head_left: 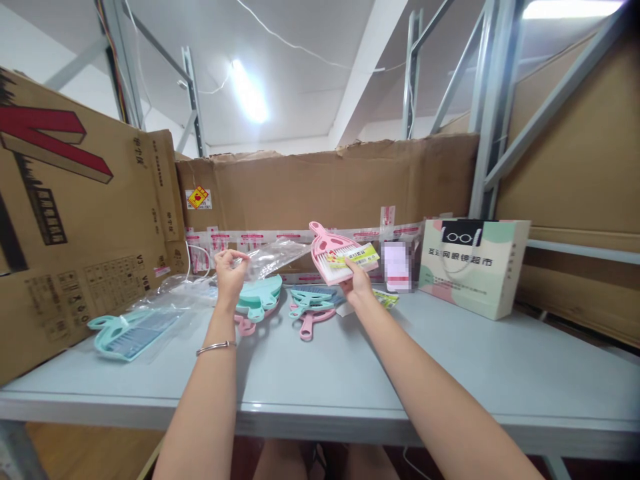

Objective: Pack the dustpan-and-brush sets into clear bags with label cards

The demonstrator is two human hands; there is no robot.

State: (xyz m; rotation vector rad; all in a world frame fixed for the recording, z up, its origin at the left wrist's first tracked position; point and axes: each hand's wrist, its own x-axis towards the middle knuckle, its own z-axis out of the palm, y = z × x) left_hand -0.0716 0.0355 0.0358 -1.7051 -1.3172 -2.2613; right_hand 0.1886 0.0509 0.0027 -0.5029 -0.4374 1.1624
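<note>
My left hand (231, 267) pinches the edge of a clear plastic bag (275, 259), which stretches to the right above the table. In my right hand (357, 281) is a pink dustpan and brush set (327, 250) with a yellow-green label card (361, 256) across its bristles. The bag's right end reaches close to the set; whether they touch I cannot tell. Below my hands lie stacked green dustpans (260, 297) with pink beneath, and a pile of green and pink brushes (310, 303). At the left rests a green set (135, 335) in clear plastic.
More clear bags (175, 293) lie at the left beside a large printed carton (75, 200). Label cards (387, 300) are right of the brushes. A paper shopping bag (470, 267) stands at the right, a cardboard sheet (300, 187) at the back. The grey table's front edge (320, 417) is near me.
</note>
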